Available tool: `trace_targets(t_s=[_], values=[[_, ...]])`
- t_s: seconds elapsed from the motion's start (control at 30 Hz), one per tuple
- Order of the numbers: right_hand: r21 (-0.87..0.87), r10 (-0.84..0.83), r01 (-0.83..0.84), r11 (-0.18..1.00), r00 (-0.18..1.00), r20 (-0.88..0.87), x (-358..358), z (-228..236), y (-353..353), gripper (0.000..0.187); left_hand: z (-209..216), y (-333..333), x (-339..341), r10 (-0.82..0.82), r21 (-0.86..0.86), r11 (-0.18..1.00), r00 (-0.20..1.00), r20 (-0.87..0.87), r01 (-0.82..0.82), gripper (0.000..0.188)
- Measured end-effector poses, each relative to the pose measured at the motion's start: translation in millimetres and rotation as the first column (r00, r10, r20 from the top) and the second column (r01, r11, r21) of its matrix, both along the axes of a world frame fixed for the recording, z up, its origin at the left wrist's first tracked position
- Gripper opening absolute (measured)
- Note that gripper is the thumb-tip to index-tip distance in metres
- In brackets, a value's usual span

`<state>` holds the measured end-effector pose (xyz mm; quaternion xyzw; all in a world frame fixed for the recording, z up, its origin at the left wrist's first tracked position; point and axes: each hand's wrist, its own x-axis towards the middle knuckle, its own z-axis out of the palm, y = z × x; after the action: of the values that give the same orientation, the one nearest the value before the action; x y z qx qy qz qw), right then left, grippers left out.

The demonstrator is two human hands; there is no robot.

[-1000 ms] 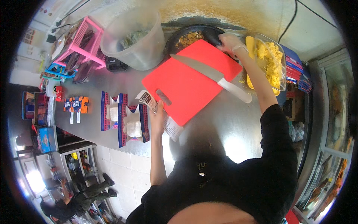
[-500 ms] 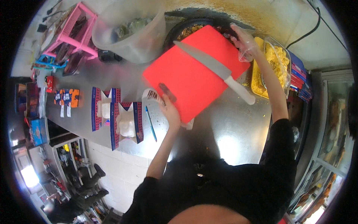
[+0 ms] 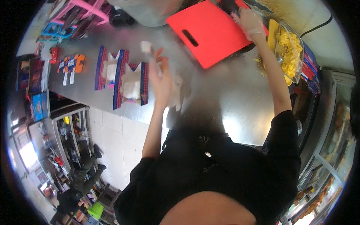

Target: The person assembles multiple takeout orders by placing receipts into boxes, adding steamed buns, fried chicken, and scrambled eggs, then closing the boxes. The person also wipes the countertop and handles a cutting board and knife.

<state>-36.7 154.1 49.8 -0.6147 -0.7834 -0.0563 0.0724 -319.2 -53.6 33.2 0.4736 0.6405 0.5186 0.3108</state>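
Observation:
My left hand (image 3: 162, 80) is bare and smeared by motion, fingers apart, over the metal counter. A small white piece (image 3: 146, 47) is by its fingertips, and a crumpled translucent sheet (image 3: 176, 93) lies beside its wrist. To its left stand two open blue-and-pink cartons (image 3: 144, 82), each holding a white wrapped item (image 3: 131, 90). My right hand (image 3: 250, 23), in a clear plastic glove, reaches over the far right of a red cutting board (image 3: 213, 33). Its fingers close on a dark, handle-like object (image 3: 229, 6), cut off by the top edge.
At the right, a clear tray of yellow crumbly food (image 3: 290, 54) sits by a yellow board (image 3: 272, 32). A translucent tub (image 3: 150, 9) and a pink rack (image 3: 92, 9) stand at the back left. Orange-and-blue packets (image 3: 71, 63) lie left. Another person (image 3: 77, 187) is at lower left.
The red board has gone from tilted in my hands to lying farther back. My left hand has let go of it and moved left. The knife and blue pen are out of sight.

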Motion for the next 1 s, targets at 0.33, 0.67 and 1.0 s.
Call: trace_targets(t_s=[0.33,0.67,1.0], values=[[0.085,0.145,-0.118,0.989,0.771,-0.621,-86.9,6.8,-201.9,0.03,64.6,-147.8,-87.5,0.251,-0.254,0.919,0.944,-0.215,-0.302,0.01],[-0.631,-0.098,-0.171,0.757,0.924,-0.369,-248.1,-66.9,-255.4,0.028,80.2,-164.8,-116.1,0.134,-0.12,0.984,0.991,-0.01,-0.135,0.016],[-0.128,-0.012,-0.175,0.976,0.546,-0.838,-269.1,-73.4,-142.3,0.029,80.5,-198.3,-156.2,0.112,-0.2,0.975,0.993,0.045,-0.101,0.015]])
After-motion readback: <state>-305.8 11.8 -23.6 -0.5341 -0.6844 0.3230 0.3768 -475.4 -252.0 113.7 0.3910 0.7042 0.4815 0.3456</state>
